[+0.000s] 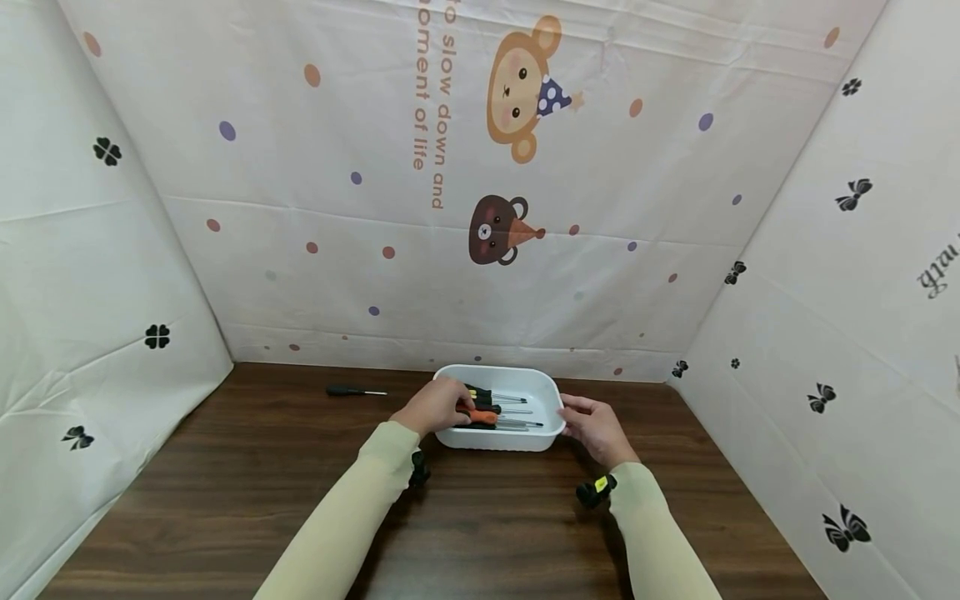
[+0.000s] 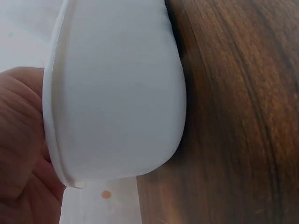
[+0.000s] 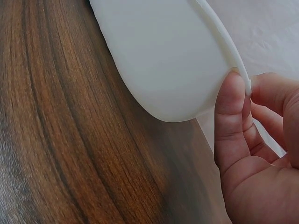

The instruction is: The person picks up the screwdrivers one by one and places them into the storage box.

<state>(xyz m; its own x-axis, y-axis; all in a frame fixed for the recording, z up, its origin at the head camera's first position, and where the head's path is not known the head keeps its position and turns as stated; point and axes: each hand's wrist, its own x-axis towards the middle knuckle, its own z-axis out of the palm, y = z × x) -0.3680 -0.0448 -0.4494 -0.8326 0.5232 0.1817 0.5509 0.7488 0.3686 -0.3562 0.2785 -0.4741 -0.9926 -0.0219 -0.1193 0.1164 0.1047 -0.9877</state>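
A white plastic tray (image 1: 536,382) stands on the table and holds several screwdrivers with dark, yellow-marked and orange handles. My left hand (image 1: 441,407) reaches over the tray's left end, thumb and fingers around the handle of an orange screwdriver (image 1: 486,416) lying among the others. In the left wrist view the tray wall (image 2: 117,93) hides the fingertips. At the right end my right hand (image 1: 596,429) pinches the tray's rim, thumb outside and fingers on the far side, as the right wrist view shows at the thumb (image 3: 231,116).
A black-handled screwdriver (image 1: 348,391) lies on the dark wooden table (image 1: 480,517), left of the tray near the back edge. Printed white cloth (image 1: 375,275) hangs behind the table and along both sides.
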